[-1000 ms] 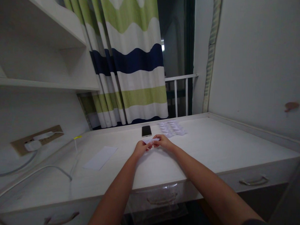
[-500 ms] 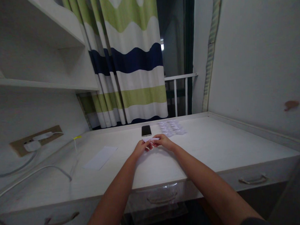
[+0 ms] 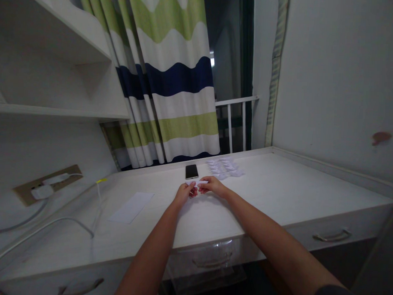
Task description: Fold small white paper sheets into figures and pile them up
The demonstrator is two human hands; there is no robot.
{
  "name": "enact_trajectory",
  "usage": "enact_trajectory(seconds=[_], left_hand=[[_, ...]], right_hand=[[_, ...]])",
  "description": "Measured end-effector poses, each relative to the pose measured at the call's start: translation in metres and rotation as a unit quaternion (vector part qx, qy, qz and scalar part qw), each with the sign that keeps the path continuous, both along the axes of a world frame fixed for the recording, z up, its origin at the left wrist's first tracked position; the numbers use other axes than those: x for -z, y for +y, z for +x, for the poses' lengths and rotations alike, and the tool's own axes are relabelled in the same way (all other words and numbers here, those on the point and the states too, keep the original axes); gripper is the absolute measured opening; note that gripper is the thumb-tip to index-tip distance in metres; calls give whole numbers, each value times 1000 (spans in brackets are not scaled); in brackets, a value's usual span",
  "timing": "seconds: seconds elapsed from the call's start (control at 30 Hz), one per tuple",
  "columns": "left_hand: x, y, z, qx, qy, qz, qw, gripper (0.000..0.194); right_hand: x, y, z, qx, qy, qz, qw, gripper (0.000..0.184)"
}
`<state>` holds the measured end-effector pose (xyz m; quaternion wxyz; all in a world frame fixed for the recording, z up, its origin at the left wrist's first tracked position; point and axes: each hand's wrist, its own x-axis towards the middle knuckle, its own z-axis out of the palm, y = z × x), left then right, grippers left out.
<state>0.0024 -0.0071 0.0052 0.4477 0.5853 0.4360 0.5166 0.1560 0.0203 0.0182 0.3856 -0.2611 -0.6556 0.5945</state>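
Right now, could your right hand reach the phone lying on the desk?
Probably yes: the phone lies just beyond the right hand on the same desk top, with nothing standing between them. That hand would likely have to release the white paper strip first.

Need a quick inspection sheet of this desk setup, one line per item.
Surface: white desk, pale wood-grain top with a raised edge along the right wall.
Job's things: white paper strip between the hands; pile of small white papers beyond them.
Clutter: smartphone lying just beyond the hands; loose white paper sheet to the left.
Hands: left hand and right hand both pinch the strip, above the desk.
Cables: white cables at left; one plug sits in a wall socket plate.
Surroundings: striped green, navy and white curtain; white railing; white shelf.
Other people: nothing seen.
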Motion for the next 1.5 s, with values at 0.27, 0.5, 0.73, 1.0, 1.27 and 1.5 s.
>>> enact_trajectory(seconds=[0.27, 0.5, 0.73, 1.0, 1.27, 1.5], left_hand=[[-1, 1, 0, -39, -3, 0, 999, 48], [-4, -3, 1, -28, -18, 6, 999, 48], [-6, -3, 2, -39, -23, 16, 999, 48], [-8, -6, 3, -47, -23, 27, 998, 49], [-8, -5, 3, -51, -15, 25, 998, 51], [-7, -3, 1, -62, -23, 32, 997, 52]], right_hand=[[3, 5, 0, 4, 8, 7, 1000, 33], [0, 3, -1, 3, 27, -5, 1000, 33], [-2, 2, -1, 19, 55, -36, 998, 22], [-2, 2, 0, 38, 64, -22, 997, 17], [-3, 4, -2, 56, 65, -8, 996, 19], [-3, 5, 0, 80, 83, -11, 993, 22]])
